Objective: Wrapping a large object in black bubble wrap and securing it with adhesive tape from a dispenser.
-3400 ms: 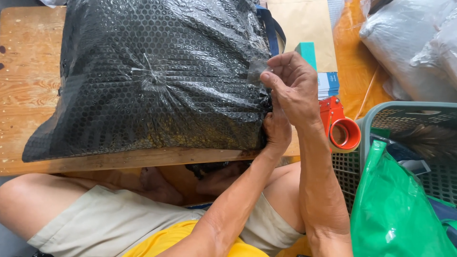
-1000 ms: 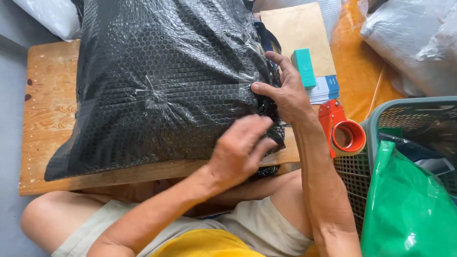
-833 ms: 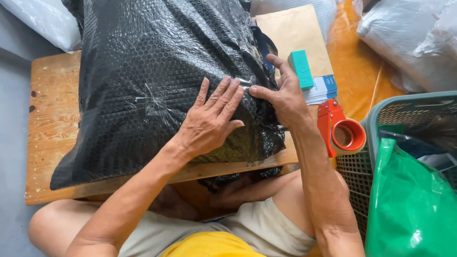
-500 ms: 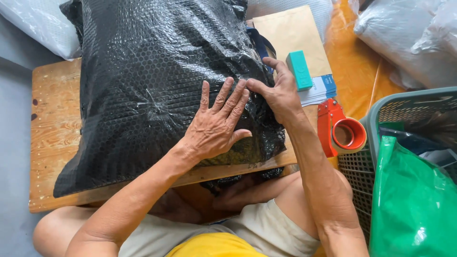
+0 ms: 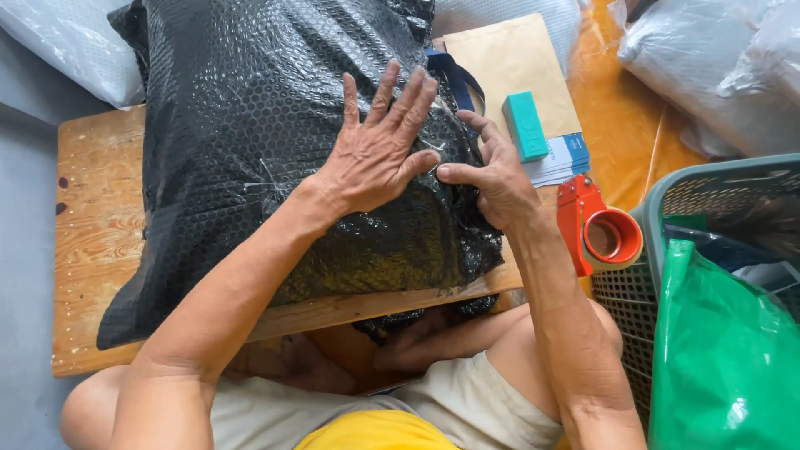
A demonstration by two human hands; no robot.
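A big parcel wrapped in black bubble wrap lies on a low wooden board over my lap. My left hand rests flat on the parcel's right part, fingers spread. My right hand presses the parcel's right edge with thumb and fingers, on a shiny strip of clear tape. A dark blue strap sticks out from under the wrap just above my right hand.
A red tape dispenser stands right of my right wrist. A brown envelope, a teal block and blue-white cards lie behind it. A grey-green basket with a green bag is at right. White parcels lie behind.
My left hand came up from beside the parcel's edge, laid itself flat on top and slid further up. My right hand stayed at the right edge.
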